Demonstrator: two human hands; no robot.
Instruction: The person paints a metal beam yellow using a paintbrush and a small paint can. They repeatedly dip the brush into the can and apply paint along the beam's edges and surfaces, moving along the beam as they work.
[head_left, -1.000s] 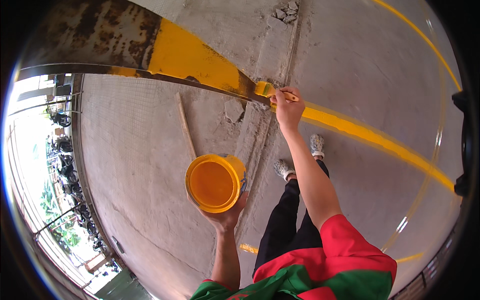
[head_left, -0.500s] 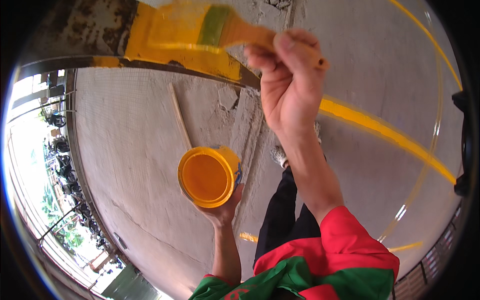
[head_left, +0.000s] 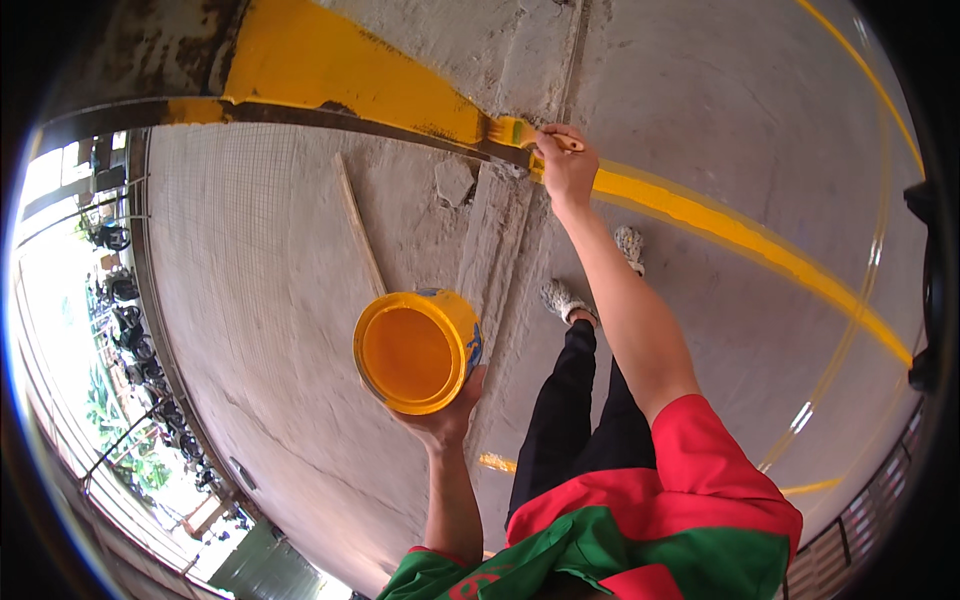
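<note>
At the far left, beyond the floor's edge, a row of dark motorbikes [head_left: 128, 325] stands in bright light. A metal beam [head_left: 330, 55] crosses the upper left, tapering toward the middle. Its left end is dark, mottled with brown rust; next to that comes a broad, flat coat of strong yellow with a ragged upper border. The narrow side facing the person is mostly bare and dark, with a yellow patch near the left. Below the beam, a thin wooden strip [head_left: 358, 220] lies on the grey concrete floor [head_left: 270, 300].

Right of the strip is a round yellow can [head_left: 466, 318], open and tilted so its mouth shows orange-yellow paint inside; blue marks show on its right wall, and its rim is coated. The left hand [head_left: 440, 422] grasps it from beneath, fingers partly hidden. Farther right, a paintbrush [head_left: 520, 133] has its yellow-soaked bristles against the beam's narrow right end; a green band joins them to a wooden handle, pinched by the right hand [head_left: 568, 182]. Past that hand, a yellow stripe [head_left: 735, 228] runs rightward along the floor.
</note>
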